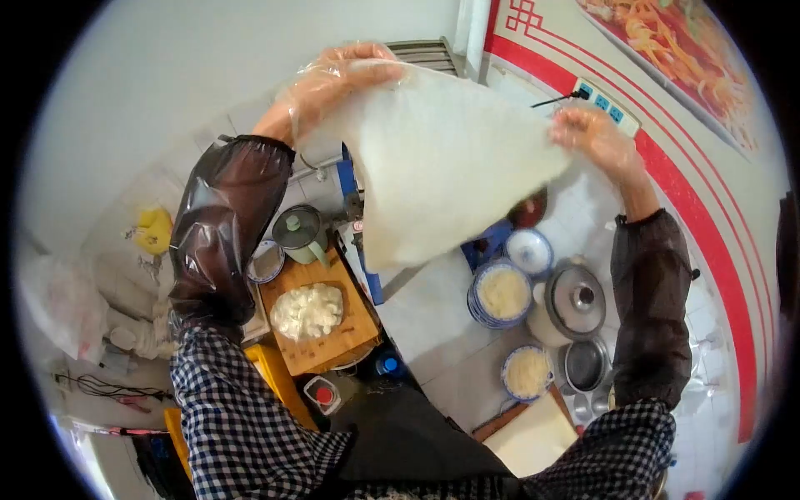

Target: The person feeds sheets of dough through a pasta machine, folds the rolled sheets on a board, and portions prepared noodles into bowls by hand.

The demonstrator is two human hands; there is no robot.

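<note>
A large thin white sheet point(450, 167) hangs raised in front of me; whether it is cloth or dough I cannot tell. My left hand point(346, 77), in a clear plastic glove, has its fingers closed on the sheet's upper left edge. At the right corner my right hand point(596, 137) pinches the same sheet. The sheet droops between both hands to a lower point at the left and covers part of the counter behind it. Below my left forearm, a soft white lump point(307, 312) rests on a wooden cutting board point(325, 354).
Stacked bowls point(504, 293) with pale food, another bowl point(527, 372) and a lidded pot point(575, 300) stand on the right. A smaller lidded pot point(297, 227) is behind the board. A power strip point(607, 106) is on the wall near my right hand.
</note>
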